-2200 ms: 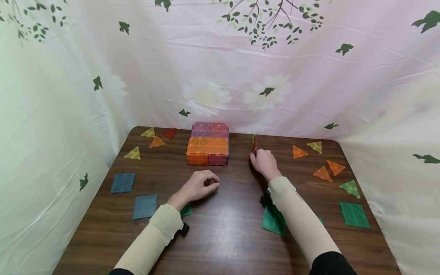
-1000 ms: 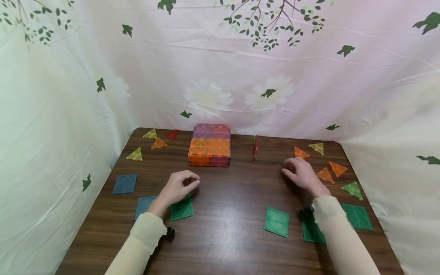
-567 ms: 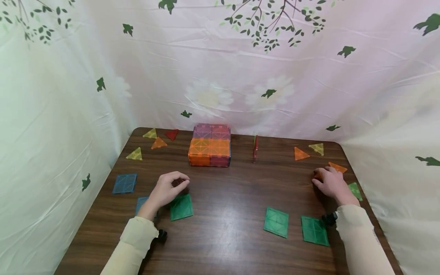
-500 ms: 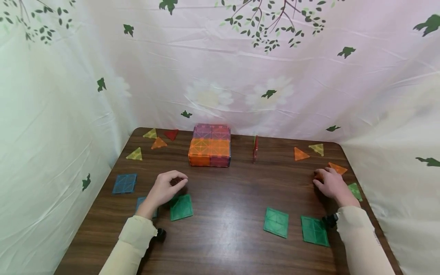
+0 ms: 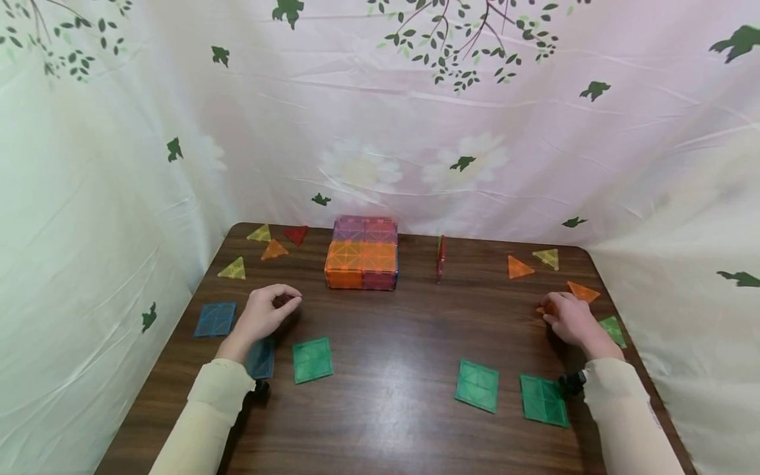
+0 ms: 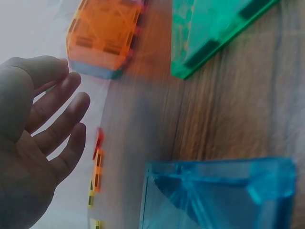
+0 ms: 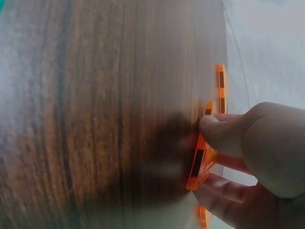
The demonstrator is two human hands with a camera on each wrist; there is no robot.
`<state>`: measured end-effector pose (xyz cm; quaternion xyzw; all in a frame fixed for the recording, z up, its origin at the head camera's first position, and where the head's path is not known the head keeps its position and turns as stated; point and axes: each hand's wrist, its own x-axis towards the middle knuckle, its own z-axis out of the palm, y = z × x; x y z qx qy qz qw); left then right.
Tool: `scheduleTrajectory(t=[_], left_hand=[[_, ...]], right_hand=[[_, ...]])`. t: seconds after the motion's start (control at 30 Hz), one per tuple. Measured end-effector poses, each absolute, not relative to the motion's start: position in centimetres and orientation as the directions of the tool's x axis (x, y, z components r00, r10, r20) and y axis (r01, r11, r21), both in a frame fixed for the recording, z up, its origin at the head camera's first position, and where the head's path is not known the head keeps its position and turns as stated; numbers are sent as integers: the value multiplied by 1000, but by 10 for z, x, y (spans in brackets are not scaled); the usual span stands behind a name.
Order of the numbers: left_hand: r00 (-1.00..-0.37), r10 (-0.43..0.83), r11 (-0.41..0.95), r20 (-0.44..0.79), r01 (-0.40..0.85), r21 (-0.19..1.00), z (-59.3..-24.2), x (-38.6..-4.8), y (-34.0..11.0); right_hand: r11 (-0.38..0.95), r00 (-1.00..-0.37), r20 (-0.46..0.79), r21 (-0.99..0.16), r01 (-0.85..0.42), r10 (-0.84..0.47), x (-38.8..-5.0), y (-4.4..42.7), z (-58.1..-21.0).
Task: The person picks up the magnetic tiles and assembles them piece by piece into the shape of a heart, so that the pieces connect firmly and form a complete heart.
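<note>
My right hand [image 5: 572, 321] pinches an orange triangular magnetic tile [image 7: 197, 164] at the right of the table, with the thumb on its near side and the fingers behind. In the head view the hand covers most of that tile. My left hand [image 5: 259, 315] hovers over the table's left side, fingers loosely bent around nothing. Below its wrist lies a blue square tile [image 5: 261, 359], partly hidden, and a green square tile [image 5: 313, 360] is to its right. Another blue square tile [image 5: 215, 320] lies left of the hand.
A block of orange and purple tiles [image 5: 361, 257] stands at the back. Beside it a red tile [image 5: 441, 258] stands on edge. Two green squares [image 5: 477, 386] lie at front right. Triangles lie near both back corners, including a yellow one [image 5: 547, 258] and a red one [image 5: 295, 235].
The right hand has left the upright red tile, moved right and taken hold of the orange triangle. The left hand has drifted left, uncovering the green square.
</note>
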<state>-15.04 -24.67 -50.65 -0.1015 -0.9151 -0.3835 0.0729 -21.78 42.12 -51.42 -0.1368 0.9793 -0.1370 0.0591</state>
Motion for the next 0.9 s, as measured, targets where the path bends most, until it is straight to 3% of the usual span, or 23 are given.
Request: scheduleTrajectory(t=[0.3,0.53,0.73,0.9], left_hand=[[-975,131,712,177,217,668,-506,-168,-254],[-983,102,739,151,176,651,-510,-183,-257],[-993,20,808,115,84,583,-518,-201,-260],[-998,-12,888,58,16,459,-523,-220,-268]], right_hand=[[873,-950,81,-376,-310,-302,-212,408,-514],[811,-939,137,-476,-341,-315,-210,383,-506],[744,-935,108,-578,-336,-338,-210,363,-513],[735,-912,85,-565,-375,-400,-209,350,-522]])
